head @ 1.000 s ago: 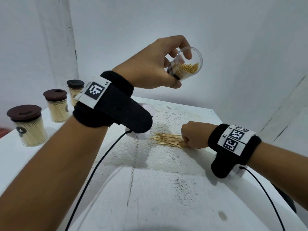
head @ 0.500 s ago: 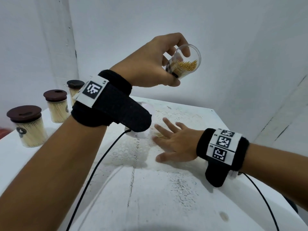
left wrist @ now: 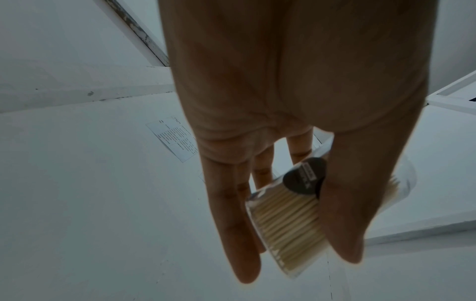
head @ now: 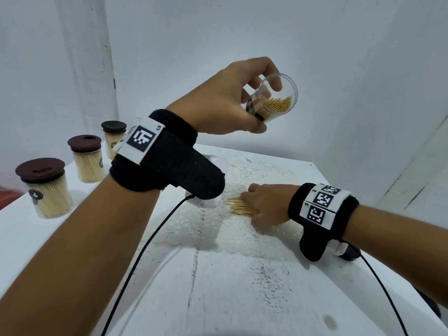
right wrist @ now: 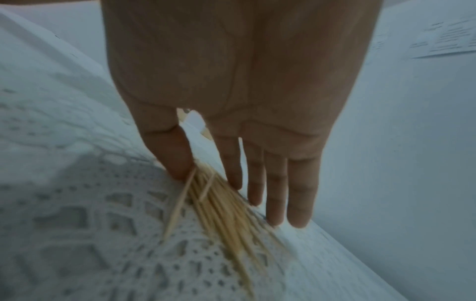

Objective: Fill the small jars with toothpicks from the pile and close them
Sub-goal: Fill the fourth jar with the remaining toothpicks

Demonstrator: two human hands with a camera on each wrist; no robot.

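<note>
Three clear plastic jars with dark brown round lids, each packed with pale wooden toothpicks, stand in a row along the left edge of your white, scuffed surface point(head: 218, 287): the nearest jar point(head: 47, 190), the middle jar point(head: 87, 160) and the far jar point(head: 112, 139), which is partly hidden behind your left wristband. Your left hand point(head: 225, 103) is raised well above the surface, its grip curled round a fourth small clear cylindrical jar point(head: 275, 99), lidless and tilted with its open mouth facing you; this open jar is partly filled with toothpicks and carries a dark round label on its side, seen from the left wrist point(left wrist: 304, 176). Your right hand point(head: 269, 204) rests low on a white lace doily with an openwork pattern point(head: 194, 229), over the loose pile of thin, pointed toothpicks point(head: 241, 207). In the right wrist view the thumb and fingers point(right wrist: 233, 169) bracket the pile point(right wrist: 226, 213), fingers nearly straight and touching it, nothing lifted. Black cables run from both wristbands toward you.
</note>
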